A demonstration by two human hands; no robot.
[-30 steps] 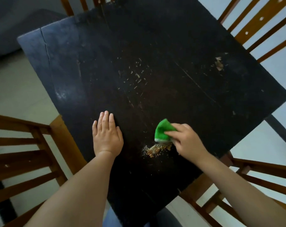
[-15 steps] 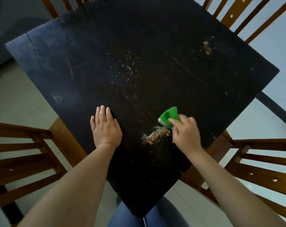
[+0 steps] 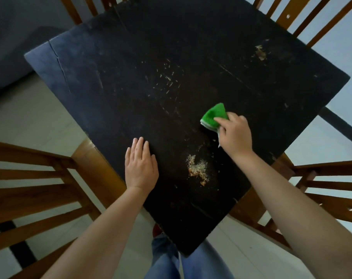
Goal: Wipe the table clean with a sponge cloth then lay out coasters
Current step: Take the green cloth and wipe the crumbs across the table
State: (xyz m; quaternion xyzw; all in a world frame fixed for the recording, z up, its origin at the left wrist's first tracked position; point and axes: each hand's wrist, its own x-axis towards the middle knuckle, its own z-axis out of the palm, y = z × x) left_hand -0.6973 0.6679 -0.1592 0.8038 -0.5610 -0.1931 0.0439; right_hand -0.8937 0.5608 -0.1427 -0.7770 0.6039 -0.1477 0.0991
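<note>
We're wiping: right hand (image 3: 234,135), grip pinching the folded green sponge cloth (image 3: 213,116) on the dark scuffed wooden tabletop (image 3: 130,81), just beyond the tan crumb pile (image 3: 198,169). Left hand (image 3: 140,167) lying flat, fingers straight. Next we're prob. sweeping crumbs to the edge; no coasters visible.

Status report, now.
Right hand grips green sponge cloth; left hand flat on dark wooden table. Crumb pile remains. No coasters visible.

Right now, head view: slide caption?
Right hand wipes dark table with green sponge cloth; crumbs gathered, left hand flat.
</note>
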